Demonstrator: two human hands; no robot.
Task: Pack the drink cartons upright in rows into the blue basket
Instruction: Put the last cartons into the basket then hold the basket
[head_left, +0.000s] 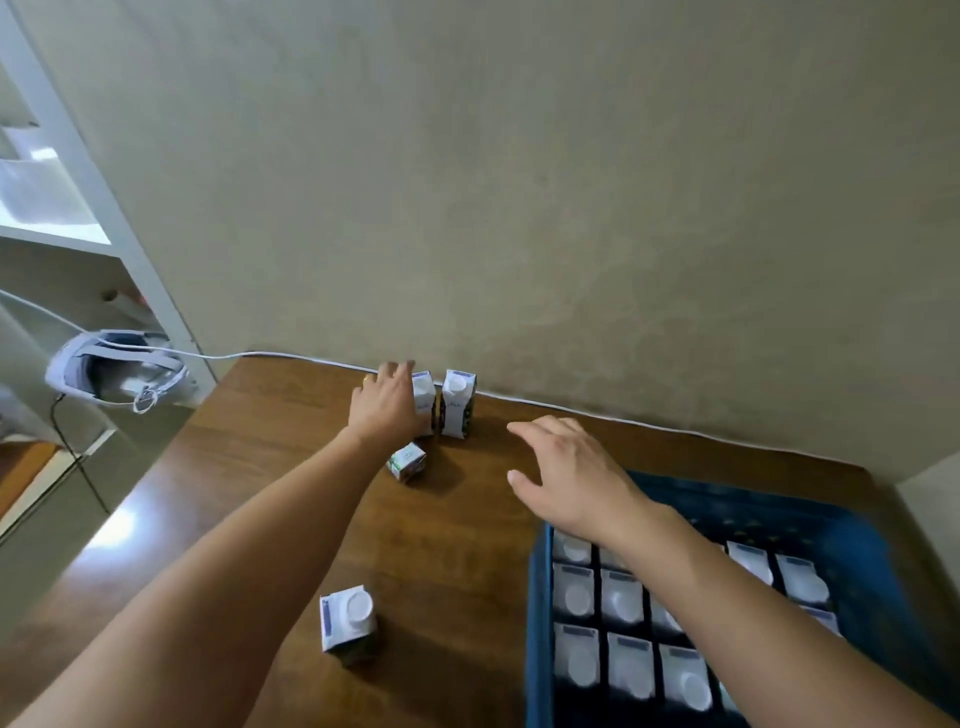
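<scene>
The left hand (387, 402) grips a boxy white carton (425, 397), half hidden; the right hand (563, 470) hovers spread wide above the glossy wooden table (249, 467).

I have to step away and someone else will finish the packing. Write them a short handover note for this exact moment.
Left hand: curled round the left of two upright cartons by the wall.
Right hand: open, holding nothing, stretched toward the other upright carton.
Loose on the table: those two, a small carton lying on its side just in front of them, and one upright carton near the front edge.
Done: the blue basket holds rows of upright cartons; the forearm hides part of it.
Left: move the four loose cartons into the basket's far, unfilled part.
</scene>
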